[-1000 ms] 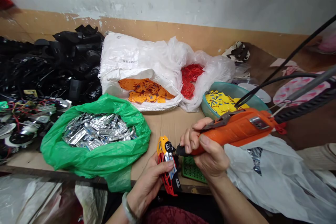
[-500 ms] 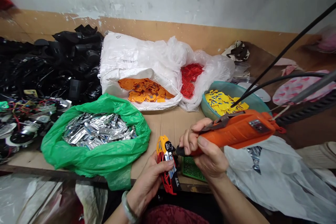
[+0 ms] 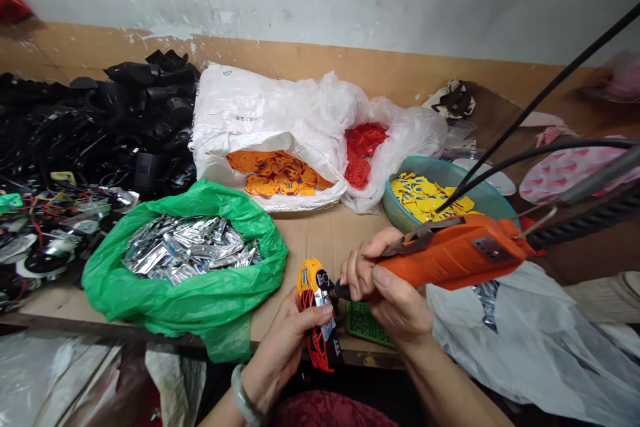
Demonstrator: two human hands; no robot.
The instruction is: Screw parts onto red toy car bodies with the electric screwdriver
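Observation:
My left hand (image 3: 287, 333) is closed around a small plastic toy part (image 3: 311, 275) in orange-yellow, red, black and silver, with the thumb pressed on its silver strip. My right hand (image 3: 387, 280) grips an orange electric screwdriver (image 3: 450, 252), held almost level. Its black nose points left and meets the side of the toy part; the tip itself is hidden. Under the screwdriver lies a green plastic mesh tray (image 3: 369, 323), partly covered by my right hand.
Left of my hands sits a green bag (image 3: 185, 307) of silver pieces. Behind are a white sack (image 3: 250, 103) with orange parts, red parts (image 3: 364, 147) in clear plastic, and a teal basin (image 3: 493, 203) with yellow parts. Black parts (image 3: 135, 100) heap at left. Cables (image 3: 540, 103) run off right.
Both hands keep their grips. The screwdriver's rear has dipped slightly and shifted a little to the right, while the toy part has moved marginally left.

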